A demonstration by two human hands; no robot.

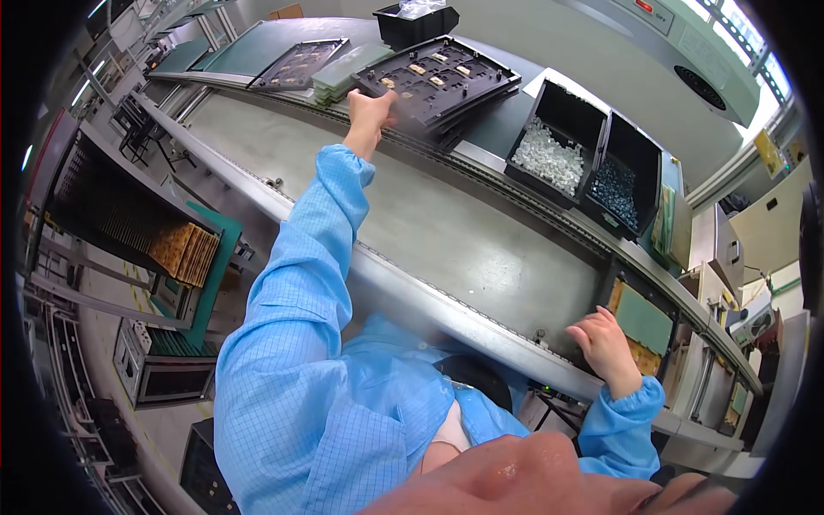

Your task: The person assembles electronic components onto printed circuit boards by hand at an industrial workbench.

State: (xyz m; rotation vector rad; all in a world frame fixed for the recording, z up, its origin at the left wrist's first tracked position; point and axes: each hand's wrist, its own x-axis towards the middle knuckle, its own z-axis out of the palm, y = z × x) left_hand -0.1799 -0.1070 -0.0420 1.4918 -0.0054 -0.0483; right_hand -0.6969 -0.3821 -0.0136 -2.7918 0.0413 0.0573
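While the left hand (371, 116) is at the left end of the black tray (459, 96), can't tell if it's gripping, right hand (609, 350) loosely open, green board (645, 321) just beside it.

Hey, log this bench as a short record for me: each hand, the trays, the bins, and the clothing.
Left hand: at the near-left corner of the stacked black trays; grip unclear
Right hand: nothing visibly held, beside a green board
Top tray: holds several small, light-coloured parts
Left bin: clear pieces
Right bin: dark blue pieces
Sleeves: light blue, gridded
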